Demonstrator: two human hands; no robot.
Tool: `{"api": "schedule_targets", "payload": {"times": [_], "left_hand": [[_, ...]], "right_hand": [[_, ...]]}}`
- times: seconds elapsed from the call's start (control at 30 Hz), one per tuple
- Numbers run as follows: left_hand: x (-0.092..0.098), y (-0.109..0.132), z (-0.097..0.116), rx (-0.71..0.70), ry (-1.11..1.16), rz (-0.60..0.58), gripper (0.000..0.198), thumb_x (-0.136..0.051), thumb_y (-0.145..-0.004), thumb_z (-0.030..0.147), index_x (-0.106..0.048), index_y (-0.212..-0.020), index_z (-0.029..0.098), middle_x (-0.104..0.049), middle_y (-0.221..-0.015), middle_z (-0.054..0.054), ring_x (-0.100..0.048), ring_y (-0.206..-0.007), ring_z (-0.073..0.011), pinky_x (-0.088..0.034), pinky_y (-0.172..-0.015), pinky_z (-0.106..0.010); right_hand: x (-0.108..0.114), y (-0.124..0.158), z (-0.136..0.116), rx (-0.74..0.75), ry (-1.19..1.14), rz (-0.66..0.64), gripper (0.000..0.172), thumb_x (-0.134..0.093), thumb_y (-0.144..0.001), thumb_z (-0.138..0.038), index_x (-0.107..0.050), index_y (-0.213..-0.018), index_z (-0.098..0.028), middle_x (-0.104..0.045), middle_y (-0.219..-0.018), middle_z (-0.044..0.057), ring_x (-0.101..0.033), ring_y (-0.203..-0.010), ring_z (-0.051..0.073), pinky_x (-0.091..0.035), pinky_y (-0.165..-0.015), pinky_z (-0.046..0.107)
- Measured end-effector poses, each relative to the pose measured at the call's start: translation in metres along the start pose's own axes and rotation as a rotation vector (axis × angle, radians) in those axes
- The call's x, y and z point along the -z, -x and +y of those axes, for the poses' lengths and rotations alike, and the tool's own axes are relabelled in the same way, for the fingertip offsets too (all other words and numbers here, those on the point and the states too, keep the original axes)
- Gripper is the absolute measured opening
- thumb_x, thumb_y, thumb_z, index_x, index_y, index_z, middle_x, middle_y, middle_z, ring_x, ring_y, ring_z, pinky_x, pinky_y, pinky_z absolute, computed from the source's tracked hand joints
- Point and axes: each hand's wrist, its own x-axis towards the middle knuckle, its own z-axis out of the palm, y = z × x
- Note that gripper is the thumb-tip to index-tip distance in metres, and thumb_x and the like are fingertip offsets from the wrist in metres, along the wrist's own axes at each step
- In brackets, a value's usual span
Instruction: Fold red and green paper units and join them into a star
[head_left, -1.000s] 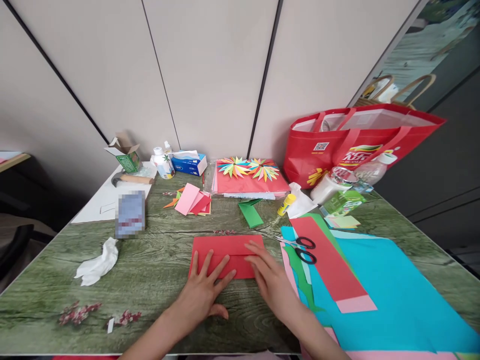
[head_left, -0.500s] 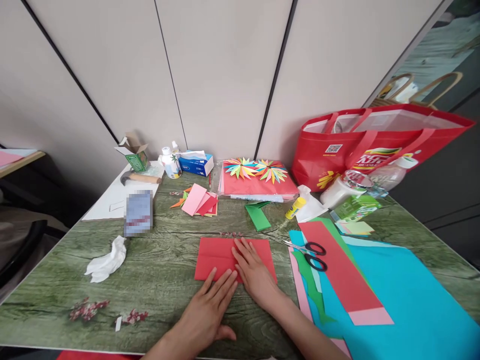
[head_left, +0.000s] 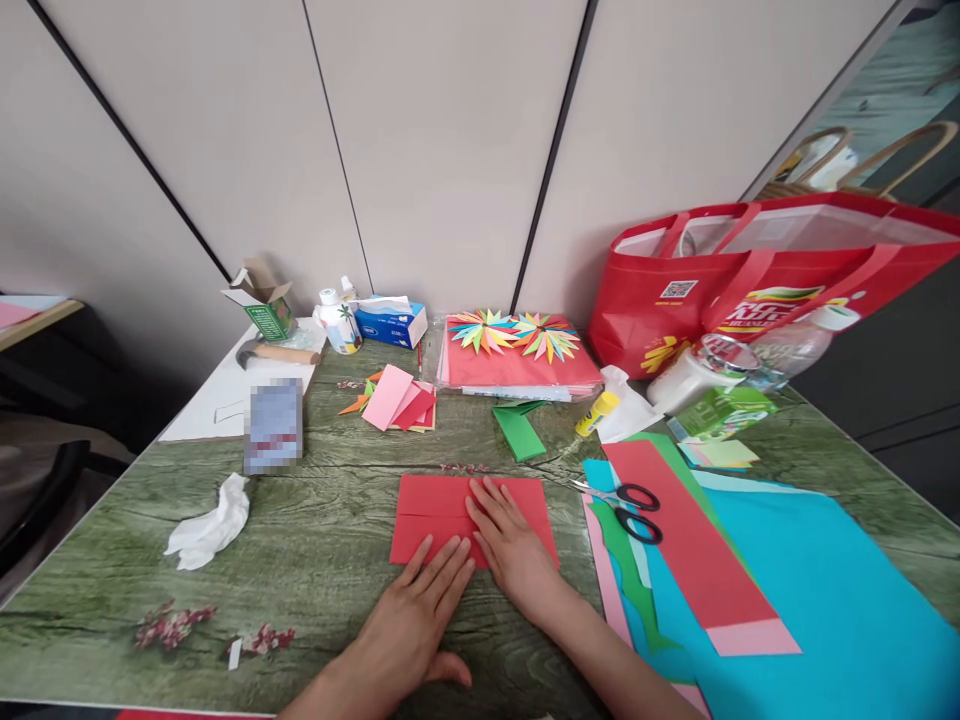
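A folded sheet of red paper [head_left: 431,505] lies flat on the table in front of me, with a fold edge running lengthwise across its middle. My left hand [head_left: 420,605] rests with its fingertips on the paper's near edge, fingers stretched out and thumb apart. Lying flat on the paper's right half is my right hand [head_left: 510,545], its fingers extended and covering part of the sheet. Neither hand grips anything. Black-handled scissors [head_left: 634,512] lie to the right, on coloured paper strips.
Blue paper sheets [head_left: 810,580] and a red strip [head_left: 690,530] cover the right side. Behind are a folded green paper [head_left: 519,432], a glue stick [head_left: 598,413], pink paper pieces [head_left: 390,395] and a red bag [head_left: 675,310]. A crumpled tissue [head_left: 210,525] and a hammer [head_left: 277,353] lie left.
Both hands stay flat on the red paper with hardly any movement. The fold edge across the paper shows more clearly now. The view has shifted slightly.
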Motion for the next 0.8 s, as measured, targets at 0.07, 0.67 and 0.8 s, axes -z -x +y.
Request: {"api": "schedule_targets", "payload": {"times": [0.07, 0.67, 0.8], "left_hand": [[-0.001, 0.000, 0.000, 0.006, 0.003, 0.002, 0.101, -0.043, -0.065, 0.071, -0.016, -0.139, 0.009, -0.037, -0.138, -0.016, -0.034, -0.127, -0.0278, -0.025, -0.103, -0.043], [0.013, 0.055, -0.032, 0.138, -0.193, 0.141, 0.085, -0.044, -0.074, 0.062, -0.019, -0.139, 0.014, -0.045, -0.133, -0.015, -0.041, -0.122, -0.0252, -0.015, -0.107, -0.046], [0.017, 0.053, -0.034, 0.137, -0.228, 0.162, 0.070, -0.044, -0.075, 0.062, -0.045, -0.126, 0.014, -0.051, -0.127, -0.015, -0.046, -0.118, -0.0278, -0.021, -0.104, -0.049]], "right_hand": [[0.000, 0.000, 0.000, -0.003, -0.004, 0.002, 0.036, -0.039, -0.086, -0.011, -0.050, -0.120, -0.009, -0.042, -0.134, 0.014, -0.021, -0.132, 0.025, -0.035, -0.102, 0.047], [0.003, 0.000, -0.002, -0.084, -0.124, -0.035, 0.035, -0.041, -0.086, -0.015, -0.051, -0.119, -0.012, -0.043, -0.133, 0.013, -0.027, -0.130, 0.023, -0.031, -0.104, 0.045], [0.015, -0.004, 0.000, -0.125, -0.166, -0.087, 0.026, -0.042, -0.086, -0.017, -0.054, -0.108, -0.013, -0.040, -0.135, 0.014, -0.026, -0.131, 0.022, -0.031, -0.103, 0.045]]}}
